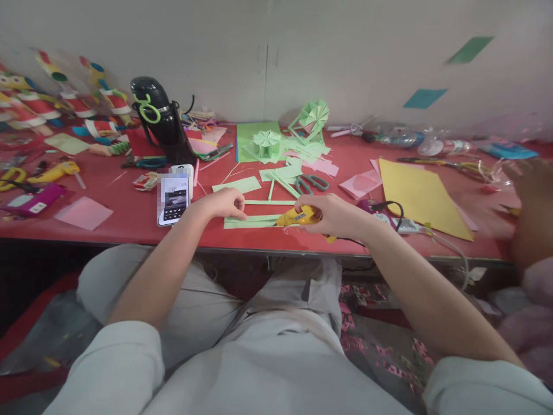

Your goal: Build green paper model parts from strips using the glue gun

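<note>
In my right hand (324,212) is a yellow hot glue gun (298,216), its nozzle pointing left and touching or just above a light green paper strip (254,221) near the table's front edge. Thin glue strands hang by the nozzle. My left hand (228,204) is closed, its curled fingertips pressed together at the strip's left part; the exact grip is partly hidden. Just behind lies a narrow green strip (268,202). Farther back are grey-handled scissors (311,184), rolled green paper sticks (283,184) and a small folded green paper piece (266,144).
A phone (173,196) and a black bottle (162,121) stand left of my hands. Yellow paper (423,199) and a power strip (401,225) with cables lie right. Another person's arm (536,202) reaches in at the right edge. Paper figures (75,98) crowd the far left.
</note>
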The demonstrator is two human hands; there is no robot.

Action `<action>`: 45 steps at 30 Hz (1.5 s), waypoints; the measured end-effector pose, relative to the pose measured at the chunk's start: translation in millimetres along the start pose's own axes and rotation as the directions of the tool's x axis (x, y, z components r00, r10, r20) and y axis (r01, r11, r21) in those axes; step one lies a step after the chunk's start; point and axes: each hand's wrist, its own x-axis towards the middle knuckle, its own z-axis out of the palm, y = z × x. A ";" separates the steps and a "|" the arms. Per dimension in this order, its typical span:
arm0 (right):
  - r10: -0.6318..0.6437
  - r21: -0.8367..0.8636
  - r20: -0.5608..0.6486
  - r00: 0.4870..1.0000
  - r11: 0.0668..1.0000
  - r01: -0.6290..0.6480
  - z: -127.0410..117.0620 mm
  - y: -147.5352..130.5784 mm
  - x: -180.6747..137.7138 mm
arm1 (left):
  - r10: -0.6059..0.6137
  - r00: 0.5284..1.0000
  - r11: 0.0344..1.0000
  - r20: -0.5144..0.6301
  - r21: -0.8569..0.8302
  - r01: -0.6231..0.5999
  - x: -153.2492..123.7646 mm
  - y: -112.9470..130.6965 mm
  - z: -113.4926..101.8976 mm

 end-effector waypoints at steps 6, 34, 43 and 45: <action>0.045 0.031 0.064 0.997 0.998 -0.047 -8.2 -1.6 -3.3 | 0.003 1.000 1.000 0.004 -0.008 -0.003 -1.3 1.0 0.1; 0.133 -0.153 0.032 0.991 0.980 -0.126 -34.4 26.4 -27.7 | 0.042 0.999 0.999 -0.015 -0.021 -0.043 4.1 -8.0 4.0; 0.228 -0.130 -0.009 0.974 0.965 -0.227 -38.8 33.5 -41.5 | 0.038 0.999 0.999 -0.011 -0.027 -0.038 5.7 -10.0 4.1; 0.244 -0.115 -0.013 0.970 0.963 -0.243 -39.0 38.6 -43.3 | 0.036 0.999 0.999 -0.010 -0.016 -0.036 5.7 -10.2 3.8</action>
